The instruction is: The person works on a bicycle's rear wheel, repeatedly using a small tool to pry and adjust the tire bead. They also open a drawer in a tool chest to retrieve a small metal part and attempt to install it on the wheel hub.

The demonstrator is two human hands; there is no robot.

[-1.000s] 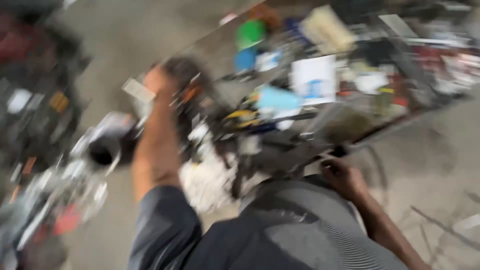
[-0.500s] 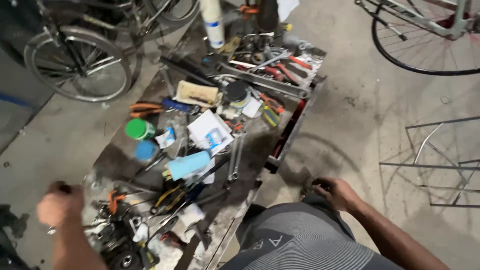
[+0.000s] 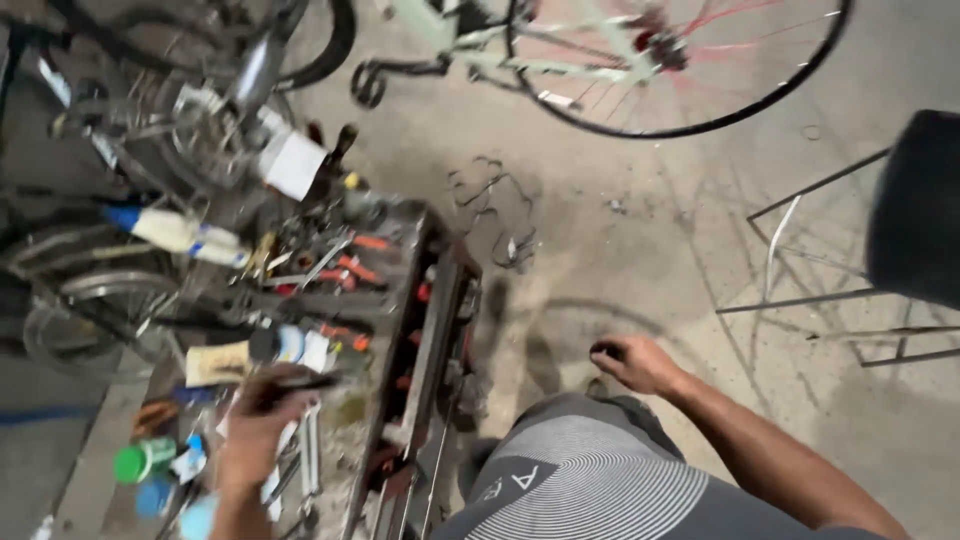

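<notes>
**Left hand takes a dark tool over the cluttered workbench**

The left hand (image 3: 262,428) is above the workbench (image 3: 395,400), and its fingers are closed around a slim dark tool (image 3: 300,383). The tool sticks out from the fist toward the right and lies almost level. The picture is blurred here, so I cannot tell what kind of tool it is.

The right hand (image 3: 635,362) is well apart from the bench, low over the concrete floor (image 3: 640,240), just beyond the person's knee. Its fingers are curled around something small and dark (image 3: 606,351); I cannot tell if it really grips it.

The bench is full of things. Just beside the left hand there is a green-capped container (image 3: 140,460) and a light blue can (image 3: 198,518). Farther up lie a tan block (image 3: 217,363), orange-handled pliers (image 3: 352,268) and a white bottle with a blue cap (image 3: 175,232) on its side.

Beyond the bench stands a pale green bicycle (image 3: 560,55) with a red hub. At the right edge there is a black seat on a thin metal frame (image 3: 915,210).
</notes>
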